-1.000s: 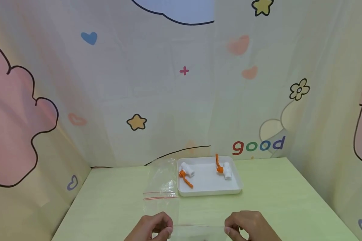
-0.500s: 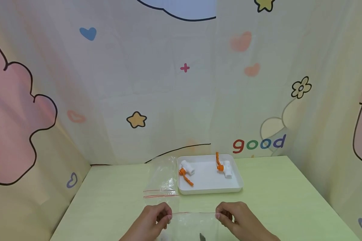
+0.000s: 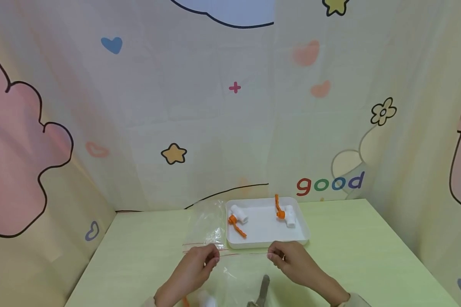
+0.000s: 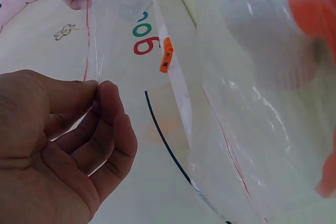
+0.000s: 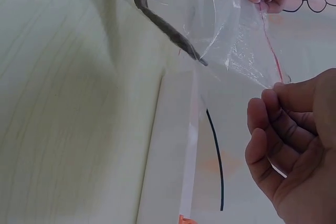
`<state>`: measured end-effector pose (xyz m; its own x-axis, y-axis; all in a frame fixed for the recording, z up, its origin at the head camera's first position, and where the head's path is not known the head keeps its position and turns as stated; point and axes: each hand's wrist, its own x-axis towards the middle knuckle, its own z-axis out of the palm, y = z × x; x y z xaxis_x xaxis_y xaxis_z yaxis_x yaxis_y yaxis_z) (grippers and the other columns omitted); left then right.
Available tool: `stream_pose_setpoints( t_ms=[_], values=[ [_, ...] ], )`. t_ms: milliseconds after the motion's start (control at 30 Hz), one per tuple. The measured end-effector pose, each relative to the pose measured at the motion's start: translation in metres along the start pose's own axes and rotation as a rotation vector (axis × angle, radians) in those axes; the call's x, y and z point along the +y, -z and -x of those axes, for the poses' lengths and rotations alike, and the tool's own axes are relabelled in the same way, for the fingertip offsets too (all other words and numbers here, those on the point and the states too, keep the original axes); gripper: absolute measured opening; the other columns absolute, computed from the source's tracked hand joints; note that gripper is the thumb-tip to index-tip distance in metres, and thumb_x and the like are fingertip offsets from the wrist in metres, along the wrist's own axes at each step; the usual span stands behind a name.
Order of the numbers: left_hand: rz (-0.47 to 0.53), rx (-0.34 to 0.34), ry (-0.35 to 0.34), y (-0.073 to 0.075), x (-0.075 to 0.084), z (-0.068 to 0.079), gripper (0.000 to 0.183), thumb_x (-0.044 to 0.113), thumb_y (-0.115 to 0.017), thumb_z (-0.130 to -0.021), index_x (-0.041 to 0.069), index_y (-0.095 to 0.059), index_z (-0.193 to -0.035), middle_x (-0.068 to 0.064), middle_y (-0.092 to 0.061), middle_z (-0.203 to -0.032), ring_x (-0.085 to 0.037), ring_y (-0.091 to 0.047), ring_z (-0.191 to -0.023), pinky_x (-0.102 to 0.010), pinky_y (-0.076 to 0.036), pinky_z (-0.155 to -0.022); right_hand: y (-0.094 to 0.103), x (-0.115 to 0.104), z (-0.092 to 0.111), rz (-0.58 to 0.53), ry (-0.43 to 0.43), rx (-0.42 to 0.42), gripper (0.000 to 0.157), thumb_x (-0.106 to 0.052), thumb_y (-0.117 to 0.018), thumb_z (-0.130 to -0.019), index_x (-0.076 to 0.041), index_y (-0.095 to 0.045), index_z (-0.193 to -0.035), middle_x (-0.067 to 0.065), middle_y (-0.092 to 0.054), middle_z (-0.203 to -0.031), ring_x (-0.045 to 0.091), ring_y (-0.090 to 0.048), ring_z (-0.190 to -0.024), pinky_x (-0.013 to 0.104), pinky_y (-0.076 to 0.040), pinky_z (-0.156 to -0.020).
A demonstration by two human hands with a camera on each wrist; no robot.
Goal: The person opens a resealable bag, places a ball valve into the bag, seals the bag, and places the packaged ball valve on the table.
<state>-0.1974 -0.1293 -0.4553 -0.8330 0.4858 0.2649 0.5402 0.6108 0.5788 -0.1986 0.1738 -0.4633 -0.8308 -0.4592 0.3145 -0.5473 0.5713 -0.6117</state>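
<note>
Both hands hold up a clear zip bag (image 3: 240, 273) by its top corners, its red seal line stretched between them. My left hand (image 3: 196, 266) pinches one corner between thumb and forefinger; my right hand (image 3: 296, 262) pinches the other. Behind or inside the plastic shows a grey handle (image 3: 264, 286), its lower end cut off by the frame. A white fitting (image 3: 206, 299) with an orange part (image 3: 185, 302) sits low at the left side of the bag. The left wrist view has the orange part (image 4: 315, 6) up close through film.
A white tray (image 3: 259, 244) stands beyond the hands. Two white valves with orange handles lie in it, one at left (image 3: 238, 214) and one at right (image 3: 290, 216). Another clear zip bag (image 3: 205, 221) lies left of the tray. A printed curtain (image 3: 215, 106) closes off the back.
Both hands have risen and moved forward with the bag, coming slightly closer together. More of the grey handle now shows, and the white and orange fitting has come into view.
</note>
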Motion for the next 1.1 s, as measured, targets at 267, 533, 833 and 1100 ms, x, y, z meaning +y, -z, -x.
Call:
stream_pose_setpoints(
  t_ms=[267, 533, 833, 1100],
  values=[
    [-0.127, 0.035, -0.022, -0.002, -0.009, -0.012, 0.012, 0.006, -0.067, -0.091, 0.014, -0.062, -0.082, 0.011, -0.052, -0.066, 0.001, -0.041, -0.060, -0.018, -0.038, -0.057, -0.006, 0.009, -0.016, 0.065, -0.037, 0.003, 0.009, -0.011, -0.065, -0.093, -0.013, -0.067, -0.084, -0.011, -0.057, -0.065, -0.005, -0.045, -0.056, 0.018, -0.042, -0.052],
    [-0.159, 0.035, -0.026, -0.008, -0.018, -0.025, 0.014, 0.006, -0.067, -0.090, 0.013, -0.062, -0.079, 0.010, -0.051, -0.065, -0.002, -0.041, -0.061, -0.018, -0.038, -0.056, -0.012, 0.018, -0.028, 0.151, -0.097, 0.055, 0.010, -0.012, -0.068, -0.091, -0.014, -0.067, -0.081, -0.013, -0.052, -0.061, -0.003, -0.040, -0.052, 0.018, -0.037, -0.052],
    [-0.176, 0.011, -0.009, -0.014, -0.025, -0.035, 0.011, 0.007, -0.066, -0.091, 0.012, -0.064, -0.081, 0.009, -0.053, -0.067, -0.003, -0.042, -0.061, -0.018, -0.038, -0.056, -0.020, 0.024, -0.033, 0.211, -0.179, 0.049, 0.010, -0.013, -0.069, -0.090, -0.015, -0.069, -0.080, -0.012, -0.051, -0.059, 0.001, -0.040, -0.052, 0.019, -0.034, -0.050],
    [-0.141, -0.004, 0.011, -0.017, -0.030, -0.040, 0.003, 0.008, -0.065, -0.091, 0.007, -0.066, -0.094, 0.004, -0.063, -0.074, -0.006, -0.055, -0.066, -0.022, -0.045, -0.060, -0.021, 0.031, -0.032, 0.238, -0.184, 0.043, 0.009, -0.013, -0.069, -0.089, -0.014, -0.069, -0.080, -0.011, -0.051, -0.059, 0.002, -0.040, -0.052, 0.020, -0.034, -0.050]
  ],
)
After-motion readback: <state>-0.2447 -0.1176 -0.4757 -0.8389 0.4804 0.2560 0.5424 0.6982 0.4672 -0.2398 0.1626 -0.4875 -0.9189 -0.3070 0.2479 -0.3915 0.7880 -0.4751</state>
